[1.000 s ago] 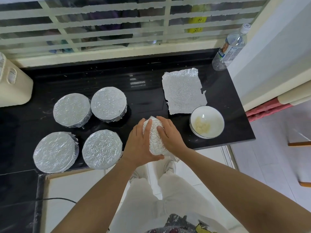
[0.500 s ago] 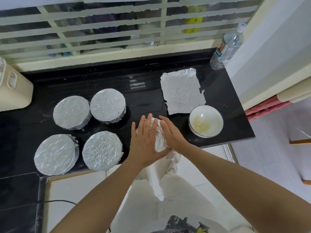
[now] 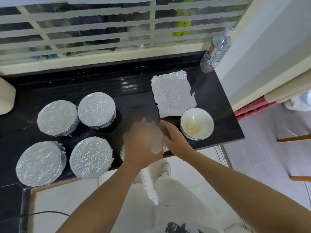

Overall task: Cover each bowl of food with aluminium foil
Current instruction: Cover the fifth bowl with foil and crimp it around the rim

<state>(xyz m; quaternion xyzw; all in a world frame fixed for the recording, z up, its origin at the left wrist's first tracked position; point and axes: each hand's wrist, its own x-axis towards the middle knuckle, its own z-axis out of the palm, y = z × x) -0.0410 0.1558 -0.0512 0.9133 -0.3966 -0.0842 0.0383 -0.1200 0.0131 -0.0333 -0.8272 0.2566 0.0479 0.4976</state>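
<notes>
Counter (image 3: 134, 101): bowl (image 3: 157, 147) between left grip (image 3: 141, 145), right grip (image 3: 173, 137)

On the black tabletop (image 3: 134, 101), the blurred left hand (image 3: 143, 143) and the right hand (image 3: 175, 138) pressed against a foil-wrapped bowl (image 3: 158, 147) between them, near an uncovered bowl (image 3: 196, 123), a loose foil sheet (image 3: 173, 95) and four covered bowls (image 3: 96, 109).

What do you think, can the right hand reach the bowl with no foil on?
Probably yes. The right hand touches the foil-wrapped bowl just beside the uncovered bowl, and only bare counter lies between them. It would just need to leave the wrapped bowl first.
</notes>
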